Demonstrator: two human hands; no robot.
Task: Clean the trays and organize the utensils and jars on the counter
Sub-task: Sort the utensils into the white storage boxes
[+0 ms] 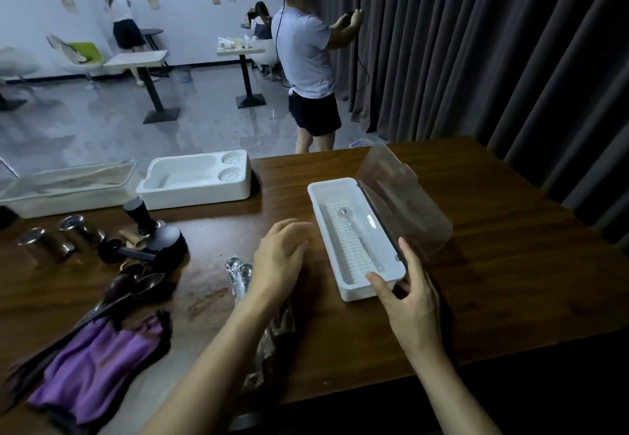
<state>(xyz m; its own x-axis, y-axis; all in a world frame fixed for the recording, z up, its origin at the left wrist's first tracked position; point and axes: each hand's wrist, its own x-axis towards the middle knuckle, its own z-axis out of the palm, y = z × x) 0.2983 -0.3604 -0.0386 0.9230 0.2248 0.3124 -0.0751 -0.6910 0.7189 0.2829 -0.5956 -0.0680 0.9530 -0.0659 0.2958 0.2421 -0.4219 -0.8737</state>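
The white rectangular plastic utensil box [327, 185] sat on the dark wooden desk [493, 281], its clear hinged lid [408, 203] tipped open and one clear plastic spoon [354, 227] lying on its slotted insert. The right hand [408, 298] gripped the box's near end, thumb on the rim and fingers wrapped round the corner. The left hand [280, 257] hovered just left of the box, fingers relaxed, holding nothing. Farther left of the box lay a bundle of clear spoons [238, 273], dark spoons [136, 285], a purple cloth [98, 359], two steel cups [64, 237] and a white moulded tray [194, 193].
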